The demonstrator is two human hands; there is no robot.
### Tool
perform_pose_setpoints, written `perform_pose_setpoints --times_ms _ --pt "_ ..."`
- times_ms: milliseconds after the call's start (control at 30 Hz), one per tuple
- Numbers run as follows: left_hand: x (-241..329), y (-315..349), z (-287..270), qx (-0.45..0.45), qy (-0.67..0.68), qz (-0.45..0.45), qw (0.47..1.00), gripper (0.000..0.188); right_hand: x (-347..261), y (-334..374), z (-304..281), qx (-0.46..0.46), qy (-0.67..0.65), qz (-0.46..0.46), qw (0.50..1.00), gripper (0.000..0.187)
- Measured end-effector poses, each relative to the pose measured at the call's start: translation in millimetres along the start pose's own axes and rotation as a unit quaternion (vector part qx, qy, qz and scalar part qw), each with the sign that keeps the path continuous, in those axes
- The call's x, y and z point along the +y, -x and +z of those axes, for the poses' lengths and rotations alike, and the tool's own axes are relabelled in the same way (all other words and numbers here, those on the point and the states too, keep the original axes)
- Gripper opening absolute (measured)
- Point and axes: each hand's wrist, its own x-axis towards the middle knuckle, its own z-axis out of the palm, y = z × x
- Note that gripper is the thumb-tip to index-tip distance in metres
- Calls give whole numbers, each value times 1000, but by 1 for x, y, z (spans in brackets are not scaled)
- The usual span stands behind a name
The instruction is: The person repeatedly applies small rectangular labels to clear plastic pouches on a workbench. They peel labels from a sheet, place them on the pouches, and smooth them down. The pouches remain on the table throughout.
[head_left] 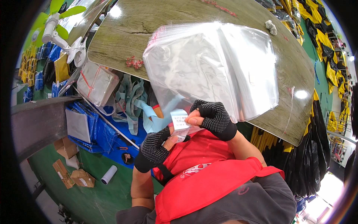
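Note:
Just in front of the red apron (209, 175) my two hands meet at a small white printed label (178, 122). My left hand (152, 150), in a black fingerless glove with white dots, pinches the label's lower left side. Thumb and fingertips of my gloved right hand (215, 118) close on its right edge. A pale blue strip (152, 121) loops away on the left and appears to join the label. Beyond the hands, a stack of clear plastic bags (190, 63) lies on the wood-grain table (126, 26), its near corner overhanging the edge.
Left of the table, grey-blue strips (128, 100) hang beside a tied bundle of clear bags (95, 84). A green-bladed fan (52, 28) is clamped there. Blue bags (102, 132) and cardboard boxes (82, 178) lie lower down. Black and yellow bags (309, 149) hang at right.

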Motion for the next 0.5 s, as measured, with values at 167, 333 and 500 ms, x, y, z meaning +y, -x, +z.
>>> perform_pose_setpoints --times_ms 167,333,500 --pt "-2 2 -1 0 57 -10 998 30 3 -10 -7 23 97 -190 977 28" --pt "-8 1 -3 -33 27 -24 999 32 9 -8 -1 2 186 -193 963 30" --pt "-32 11 -11 61 0 -5 998 33 14 -22 -14 267 93 -151 947 15"
